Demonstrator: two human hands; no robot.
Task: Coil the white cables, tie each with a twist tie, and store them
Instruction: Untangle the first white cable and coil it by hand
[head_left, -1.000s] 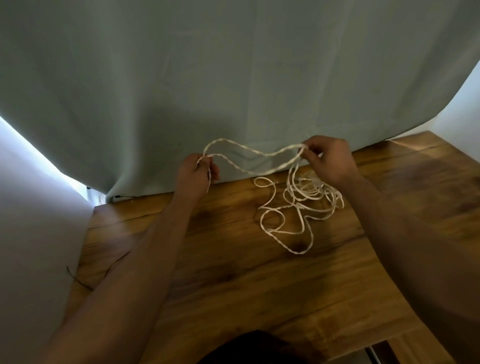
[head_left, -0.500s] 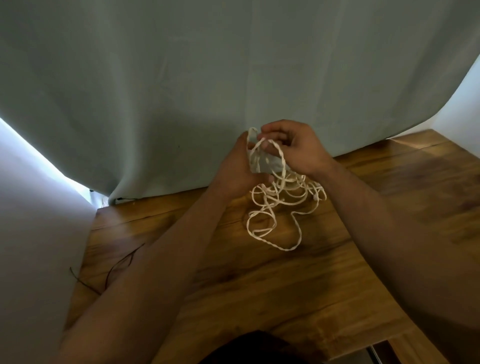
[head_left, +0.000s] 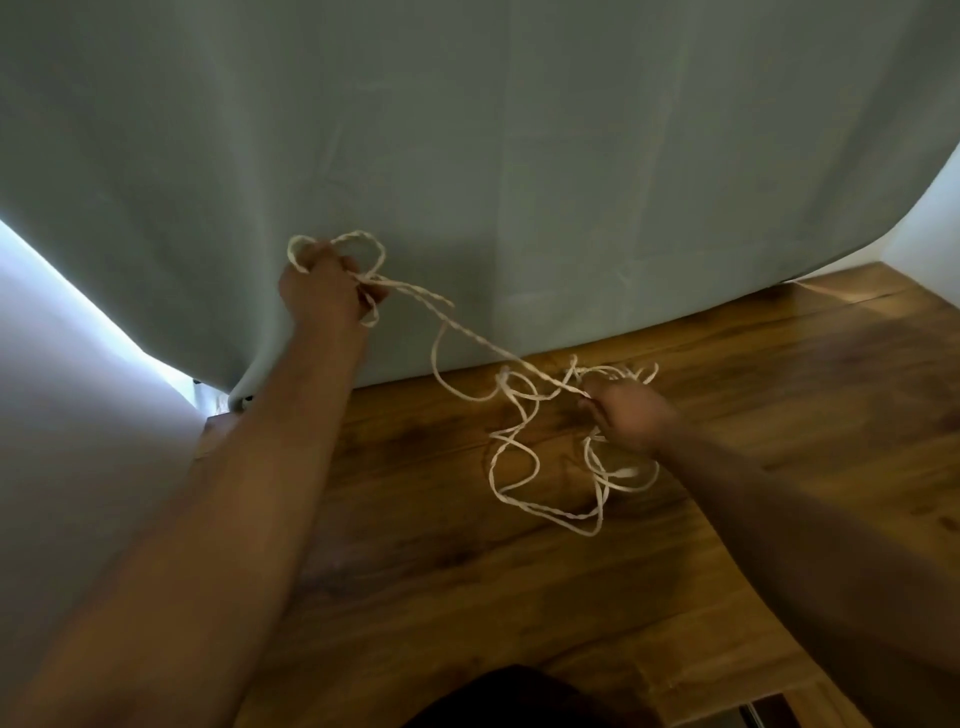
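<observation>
A left hand (head_left: 324, 286) raised before a grey curtain (head_left: 467, 156) grips small loops of white cable (head_left: 470, 335), keeping the coil. The right hand (head_left: 631, 415) pinches the strand above the loose tangle on the wooden table (head_left: 467, 597), likely feeding slack.

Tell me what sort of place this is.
Likely a makeshift indoor work corner, perhaps at home: a wooden table set against a hanging grey-green curtain, a white wall beside it, and a loose white cable lying partly on the tabletop.
</observation>
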